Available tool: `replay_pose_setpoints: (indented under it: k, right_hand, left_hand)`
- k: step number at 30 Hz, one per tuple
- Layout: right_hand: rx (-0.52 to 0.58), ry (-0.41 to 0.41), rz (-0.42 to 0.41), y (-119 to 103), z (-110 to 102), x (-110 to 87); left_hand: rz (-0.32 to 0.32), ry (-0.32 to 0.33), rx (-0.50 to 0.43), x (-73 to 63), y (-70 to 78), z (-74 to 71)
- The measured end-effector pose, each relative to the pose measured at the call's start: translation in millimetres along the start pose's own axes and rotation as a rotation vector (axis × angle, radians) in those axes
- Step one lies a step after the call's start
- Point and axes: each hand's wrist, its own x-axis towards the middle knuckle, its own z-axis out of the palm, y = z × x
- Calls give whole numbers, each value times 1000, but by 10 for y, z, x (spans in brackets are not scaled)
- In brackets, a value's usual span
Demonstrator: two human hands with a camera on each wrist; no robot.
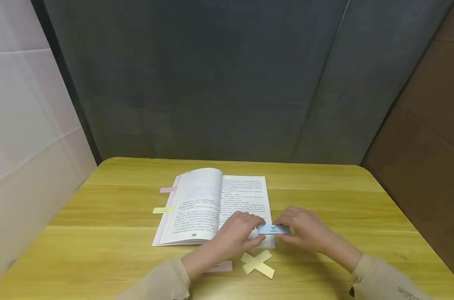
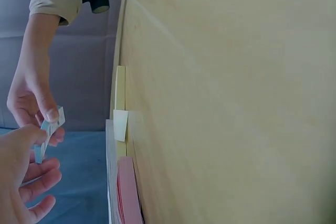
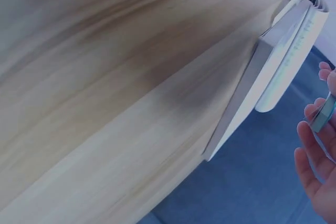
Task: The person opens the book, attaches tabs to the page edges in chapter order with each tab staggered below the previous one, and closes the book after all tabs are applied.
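Observation:
Both hands hold a narrow blue sticky-note pad (image 1: pixel 273 229) with dark marks on it, one at each end, above the lower right corner of an open book (image 1: pixel 245 196). My left hand (image 1: pixel 237 234) pinches its left end between thumb and fingers. At the right end, the thumb and fingers of my right hand (image 1: pixel 305 229) grip it. The left wrist view shows the pad (image 2: pixel 51 125) slightly bent between the two hands. A pink tab (image 1: pixel 168 189) and a yellow tab (image 1: pixel 162 210) stick out from the book's left edge.
Two yellow sticky-note pads (image 1: pixel 257 264) lie crossed on the wooden table (image 1: pixel 111 250), in front of the book. Left of them is a pink sticky-note pad (image 1: pixel 221 267), partly hidden by the left forearm. A dark panel (image 1: pixel 212 83) stands behind the table.

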Motion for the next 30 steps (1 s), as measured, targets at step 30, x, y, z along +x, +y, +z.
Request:
replay_pose_setpoints:
  k: [30]
  right_hand:
    - [29,154,34,-118,-34,85]
  left_hand:
    - [-29,173,-91,-157,-67,-14]
